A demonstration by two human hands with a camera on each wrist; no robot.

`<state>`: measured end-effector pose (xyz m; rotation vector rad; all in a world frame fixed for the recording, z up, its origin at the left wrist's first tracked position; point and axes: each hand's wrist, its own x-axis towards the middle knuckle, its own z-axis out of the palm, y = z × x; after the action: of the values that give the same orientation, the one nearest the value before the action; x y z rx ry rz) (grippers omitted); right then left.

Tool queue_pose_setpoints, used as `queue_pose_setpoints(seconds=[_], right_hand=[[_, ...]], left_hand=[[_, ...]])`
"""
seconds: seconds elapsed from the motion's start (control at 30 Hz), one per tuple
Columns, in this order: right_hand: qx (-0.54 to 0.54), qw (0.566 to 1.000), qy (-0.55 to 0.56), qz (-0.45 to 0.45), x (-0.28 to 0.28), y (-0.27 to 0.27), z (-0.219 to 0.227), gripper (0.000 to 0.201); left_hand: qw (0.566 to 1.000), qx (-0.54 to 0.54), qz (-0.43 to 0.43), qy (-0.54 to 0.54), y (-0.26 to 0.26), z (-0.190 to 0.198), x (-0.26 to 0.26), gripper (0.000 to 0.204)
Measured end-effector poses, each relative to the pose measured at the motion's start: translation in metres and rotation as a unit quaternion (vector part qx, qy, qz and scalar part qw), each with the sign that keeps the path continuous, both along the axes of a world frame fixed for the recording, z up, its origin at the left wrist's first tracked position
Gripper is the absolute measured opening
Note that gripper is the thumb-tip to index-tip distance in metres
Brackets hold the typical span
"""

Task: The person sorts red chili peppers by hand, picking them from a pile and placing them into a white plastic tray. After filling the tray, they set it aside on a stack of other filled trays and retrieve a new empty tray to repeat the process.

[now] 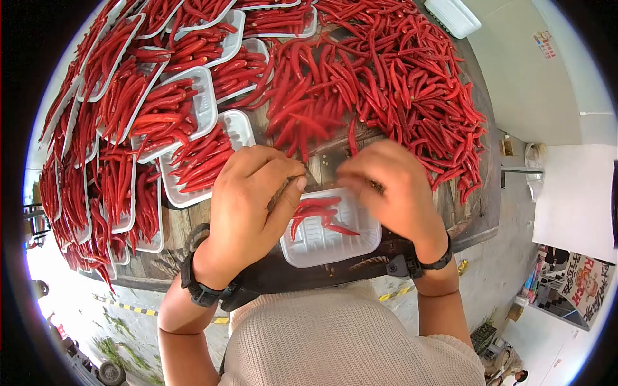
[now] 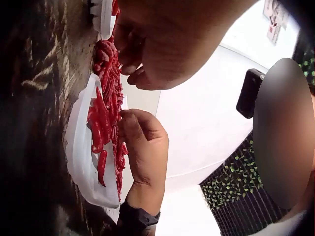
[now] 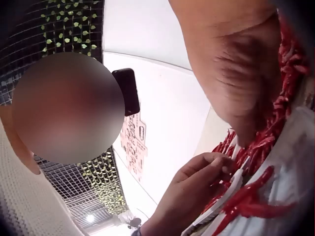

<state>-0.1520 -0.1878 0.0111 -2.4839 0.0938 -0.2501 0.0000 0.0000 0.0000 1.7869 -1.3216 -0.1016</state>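
Observation:
A white plastic tray (image 1: 367,238) sits at the table's near edge with several red chillies (image 1: 315,209) lying along its far left side. My left hand (image 1: 254,196) is raised left of the tray, thumb and fingertips bent close together beyond its far left corner. No chilli shows in its fingers. Over the tray's far right corner is my right hand (image 1: 396,190), blurred, its loosely bent fingers pointing left. Nothing shows in them in the left wrist view either. Some blurred chillies (image 1: 315,128) lie at the near side of the pile, just beyond both hands.
A large heap of loose red chillies (image 1: 412,90) covers the far right of the wooden table (image 1: 476,219). Filled trays (image 1: 206,103) overlap in rows on the left. A white tray stack (image 1: 454,16) stands at the far right edge.

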Motion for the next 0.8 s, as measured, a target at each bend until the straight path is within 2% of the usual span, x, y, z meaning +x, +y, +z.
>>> queue_pose_setpoints(seconds=[0.07,0.2,0.27,0.3,0.37,0.43,0.5,0.53,0.6,0.63,0.7,0.8], right_hand=[[-0.039,0.992,-0.058,-0.102,0.005,-0.004,-0.003,0.021],[-0.091,0.991,-0.047,-0.09,0.006,-0.005,-0.01,0.02],[-0.143,0.979,-0.077,-0.124,0.007,-0.005,-0.01,0.017],[-0.144,0.979,-0.077,-0.123,0.005,-0.007,-0.011,0.017],[-0.101,0.976,-0.021,-0.19,-0.001,-0.015,-0.013,0.017],[-0.129,0.973,-0.02,-0.189,0.0,-0.015,-0.01,0.02],[-0.01,0.98,-0.079,-0.182,0.002,-0.009,-0.001,0.02],[-0.012,0.98,-0.079,-0.18,0.001,-0.006,0.004,0.02],[0.136,0.99,-0.031,-0.028,-0.002,0.002,0.012,0.02],[0.137,0.99,-0.032,-0.028,-0.002,0.004,0.011,0.02],[0.08,0.995,-0.028,0.047,-0.001,0.007,0.006,0.018],[0.057,0.997,-0.021,0.057,0.0,0.007,0.003,0.017]], left_hand=[[1.0,0.0,-0.001,-0.007,0.001,0.001,0.002,0.012],[1.0,-0.003,-0.009,-0.004,-0.001,0.0,-0.001,0.012],[1.0,-0.019,-0.008,-0.012,-0.001,0.0,0.0,0.014],[1.0,-0.021,-0.006,-0.012,-0.001,-0.001,0.0,0.014],[1.0,-0.022,-0.006,-0.014,0.0,0.0,0.0,0.015],[0.999,-0.029,-0.008,-0.016,-0.001,0.0,-0.001,0.014],[0.999,-0.037,-0.008,-0.019,-0.001,0.0,0.0,0.014],[0.999,-0.042,-0.001,-0.008,-0.002,0.0,0.001,0.013],[0.999,-0.045,0.008,0.002,-0.001,0.001,0.001,0.012],[0.999,-0.051,0.016,0.008,-0.002,0.001,0.001,0.011],[0.998,-0.059,0.021,0.013,-0.002,0.001,0.001,0.01],[0.998,-0.057,0.019,0.016,-0.002,0.001,0.001,0.009]])
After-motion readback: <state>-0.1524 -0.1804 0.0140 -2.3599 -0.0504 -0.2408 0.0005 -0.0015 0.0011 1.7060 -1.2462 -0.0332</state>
